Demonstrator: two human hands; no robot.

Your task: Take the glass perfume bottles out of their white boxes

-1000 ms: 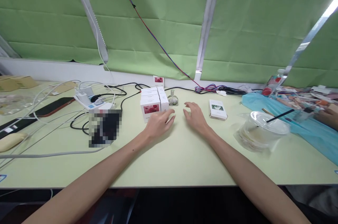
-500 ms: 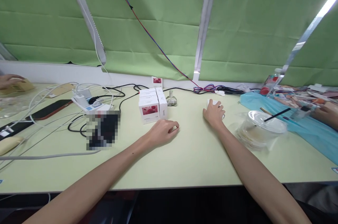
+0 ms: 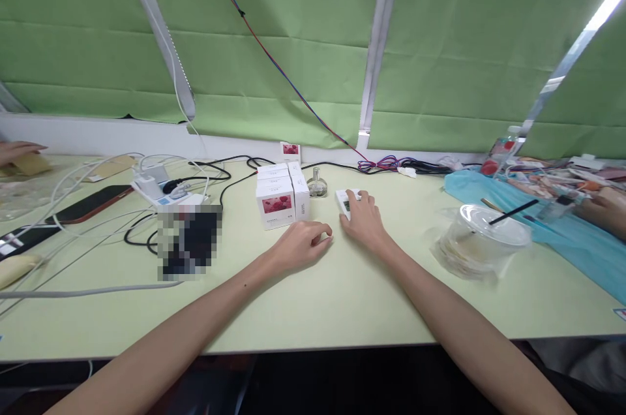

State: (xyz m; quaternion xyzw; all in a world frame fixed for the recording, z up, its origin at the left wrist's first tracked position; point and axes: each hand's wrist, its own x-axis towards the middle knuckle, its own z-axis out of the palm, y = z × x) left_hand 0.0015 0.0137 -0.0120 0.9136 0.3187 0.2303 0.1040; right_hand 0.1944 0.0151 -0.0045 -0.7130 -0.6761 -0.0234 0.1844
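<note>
A flat white rectangular cardboard box with a green picture [image 3: 343, 202] lies on the pale yellow-green tabletop [image 3: 317, 310], partly hidden under the right hand [image 3: 365, 222]; that grip is slightly spread, and I can't tell whether it clasps the box. Toward eight o'clock the left hand [image 3: 300, 245] rests half curled, thumb and forefinger apart, nothing visible in its grip. A small clear glass bottle [image 3: 317, 187] stands at ten o'clock, white cardboard cartons [image 3: 274, 201] at nine.

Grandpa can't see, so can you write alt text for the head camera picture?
A person's right-hand grip is over a flat white box on a pale table; the left-hand grip rests near white boxes and a glass bottle.
</note>
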